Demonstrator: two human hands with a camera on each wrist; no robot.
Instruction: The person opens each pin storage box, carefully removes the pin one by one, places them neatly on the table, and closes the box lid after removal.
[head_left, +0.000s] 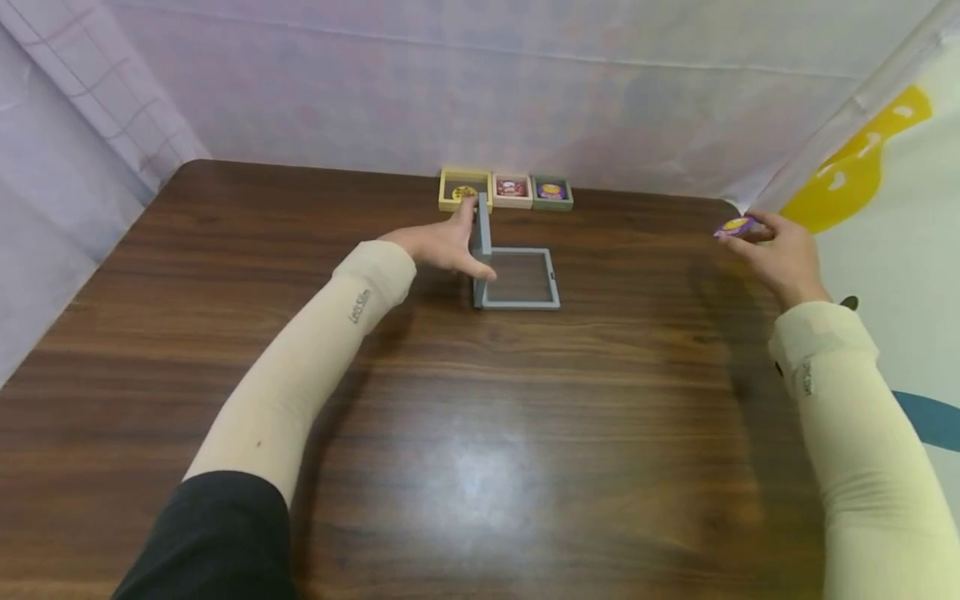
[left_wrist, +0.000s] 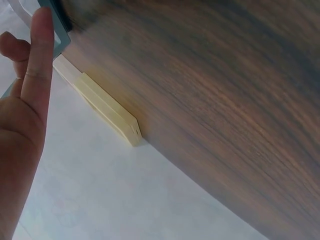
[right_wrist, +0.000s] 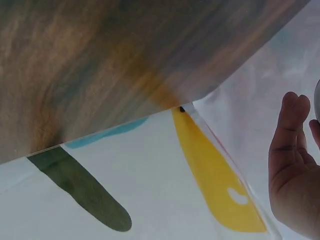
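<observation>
My left hand [head_left: 444, 243] grips the raised half of a grey hinged display frame [head_left: 553, 279], thumb on the near side and fingers spread toward its far end. That half stands upright, edge-on to the head view; the other half lies flat on the table with a see-through middle. In the left wrist view, one finger [left_wrist: 39, 70] runs straight along the frame. Out by the table's right back corner, my right hand [head_left: 787, 254] pinches a small purple badge-like piece [head_left: 733, 227] with a yellow middle between thumb and fingers. Only its pale edge shows in the right wrist view.
Along the back of the brown table [head_left: 420, 400] stand a yellow frame [head_left: 442, 190] with a yellow piece, a pink frame [head_left: 512, 202] with a red piece and a green frame [head_left: 568, 192] with a purple piece. A pale curtain [head_left: 450, 92] hangs behind them.
</observation>
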